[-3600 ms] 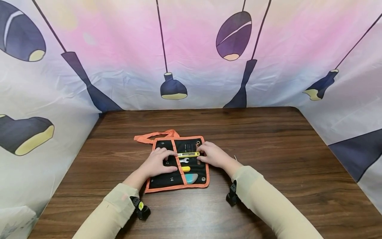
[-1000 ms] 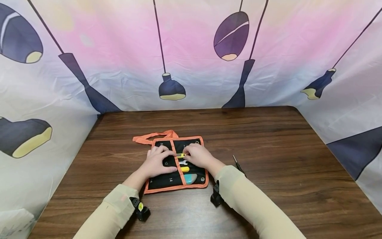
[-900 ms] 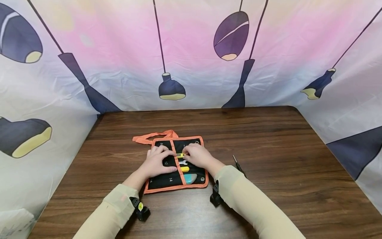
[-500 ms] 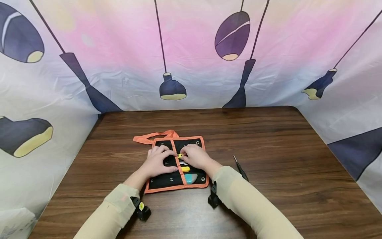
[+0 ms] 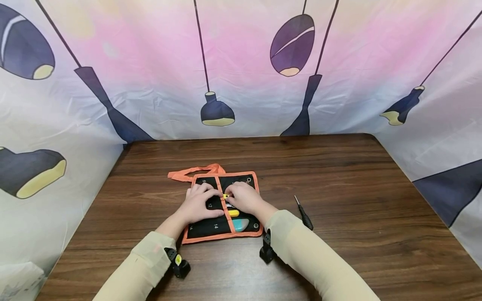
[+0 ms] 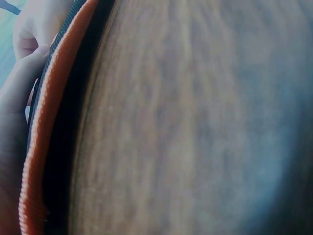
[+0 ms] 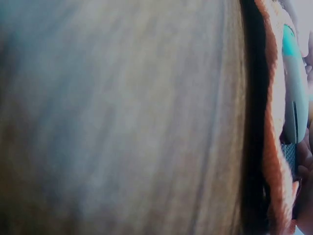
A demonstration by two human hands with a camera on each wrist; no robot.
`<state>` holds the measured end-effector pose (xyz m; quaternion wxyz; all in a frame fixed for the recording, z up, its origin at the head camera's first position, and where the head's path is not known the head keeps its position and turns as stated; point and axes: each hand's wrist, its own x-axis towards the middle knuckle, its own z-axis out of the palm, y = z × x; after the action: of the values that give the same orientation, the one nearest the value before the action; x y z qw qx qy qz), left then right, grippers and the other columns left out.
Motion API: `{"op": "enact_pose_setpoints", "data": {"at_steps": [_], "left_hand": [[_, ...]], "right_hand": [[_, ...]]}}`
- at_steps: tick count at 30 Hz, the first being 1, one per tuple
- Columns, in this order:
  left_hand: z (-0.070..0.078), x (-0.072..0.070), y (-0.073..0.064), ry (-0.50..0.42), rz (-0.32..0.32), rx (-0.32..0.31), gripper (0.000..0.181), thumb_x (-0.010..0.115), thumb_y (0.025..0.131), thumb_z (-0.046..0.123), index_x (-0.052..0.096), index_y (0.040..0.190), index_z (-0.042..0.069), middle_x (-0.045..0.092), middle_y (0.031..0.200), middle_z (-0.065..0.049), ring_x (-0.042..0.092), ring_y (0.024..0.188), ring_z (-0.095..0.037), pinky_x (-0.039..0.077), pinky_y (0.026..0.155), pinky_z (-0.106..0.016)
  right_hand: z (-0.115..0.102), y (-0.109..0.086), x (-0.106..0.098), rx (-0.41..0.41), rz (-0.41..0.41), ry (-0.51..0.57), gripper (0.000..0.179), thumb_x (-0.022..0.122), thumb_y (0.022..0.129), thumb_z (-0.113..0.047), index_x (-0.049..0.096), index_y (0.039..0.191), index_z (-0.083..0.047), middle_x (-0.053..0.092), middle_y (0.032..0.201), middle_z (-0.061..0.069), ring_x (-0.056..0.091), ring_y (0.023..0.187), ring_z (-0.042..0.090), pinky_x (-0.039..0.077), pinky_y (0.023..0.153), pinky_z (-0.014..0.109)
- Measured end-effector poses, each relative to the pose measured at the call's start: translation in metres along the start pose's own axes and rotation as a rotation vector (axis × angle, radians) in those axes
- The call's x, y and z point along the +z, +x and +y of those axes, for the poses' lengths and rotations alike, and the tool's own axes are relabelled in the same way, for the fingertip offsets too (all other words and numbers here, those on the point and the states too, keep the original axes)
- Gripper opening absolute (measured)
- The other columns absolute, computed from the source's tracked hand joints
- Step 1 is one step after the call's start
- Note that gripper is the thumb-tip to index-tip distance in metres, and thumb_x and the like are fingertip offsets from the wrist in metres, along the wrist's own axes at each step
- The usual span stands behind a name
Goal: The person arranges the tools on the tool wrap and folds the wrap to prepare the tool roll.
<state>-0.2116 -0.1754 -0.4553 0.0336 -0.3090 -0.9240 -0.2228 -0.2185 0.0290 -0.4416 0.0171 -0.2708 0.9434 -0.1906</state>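
Observation:
A black roll-up tool pouch (image 5: 205,235) with orange trim lies unrolled on the table in the head view. My right hand (image 5: 245,198) pinches the end of a slim yellow tool (image 5: 226,196), mostly sunk in a pocket; its kind is hidden. Spread over the pockets, my left hand (image 5: 199,203) rests on the pouch, its index finger at the orange pocket edge beside that tool. Below it, a wrench (image 5: 229,205) is mostly covered by the right hand. A yellow handle (image 5: 234,213) and a teal-and-grey rounded tool (image 5: 241,225) stick out of other pockets.
A black-handled screwdriver (image 5: 304,215) lies on the wooden table (image 5: 350,179), right of the pouch. An orange strap (image 5: 196,170) trails from the pouch's far left corner. A printed curtain (image 5: 252,104) hangs behind the table.
My right hand has moved left, pushing the yellow tool deeper into its pocket until only its end shows. The screwdriver has come into full view. My left hand has stayed in place.

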Motion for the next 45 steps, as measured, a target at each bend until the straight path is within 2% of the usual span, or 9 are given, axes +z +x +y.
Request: {"op": "enact_pose_setpoints", "data": {"at_steps": [10,25,35,45], "left_hand": [[0.001,0.0,0.001,0.0,0.002,0.008,0.046,0.071,0.075,0.053,0.065,0.112,0.026,0.051,0.112,0.003,0.039,0.102,-0.023,0.026,0.078,-0.042],[0.001,-0.001,0.001,-0.008,-0.001,0.004,0.047,0.071,0.075,0.053,0.065,0.112,0.025,0.052,0.114,0.002,0.04,0.106,-0.024,0.028,0.082,-0.045],[0.0,-0.001,0.002,-0.012,-0.008,0.005,0.048,0.071,0.075,0.054,0.065,0.112,0.025,0.051,0.112,0.003,0.039,0.103,-0.022,0.027,0.081,-0.043],[-0.002,-0.006,0.006,-0.011,-0.027,-0.008,0.05,0.069,0.078,0.053,0.063,0.117,0.023,0.05,0.112,-0.001,0.04,0.104,-0.023,0.028,0.08,-0.042]], "right_hand": [[-0.003,-0.001,0.0,0.038,-0.002,0.017,0.019,0.061,0.092,-0.024,0.068,0.106,-0.013,0.061,0.097,-0.001,0.054,0.092,0.013,0.043,0.084,0.031],[-0.006,0.001,0.0,0.053,-0.023,0.067,0.02,0.06,0.092,-0.021,0.068,0.108,-0.011,0.06,0.096,-0.002,0.054,0.089,0.012,0.044,0.083,0.03],[0.003,0.002,0.0,0.033,-0.015,0.106,0.021,0.063,0.09,-0.023,0.069,0.107,-0.011,0.061,0.093,-0.003,0.054,0.083,0.009,0.045,0.076,0.026],[0.017,-0.002,-0.008,0.043,0.014,0.136,0.023,0.064,0.089,-0.024,0.068,0.107,-0.009,0.06,0.093,-0.001,0.055,0.086,0.011,0.046,0.078,0.029]]}}
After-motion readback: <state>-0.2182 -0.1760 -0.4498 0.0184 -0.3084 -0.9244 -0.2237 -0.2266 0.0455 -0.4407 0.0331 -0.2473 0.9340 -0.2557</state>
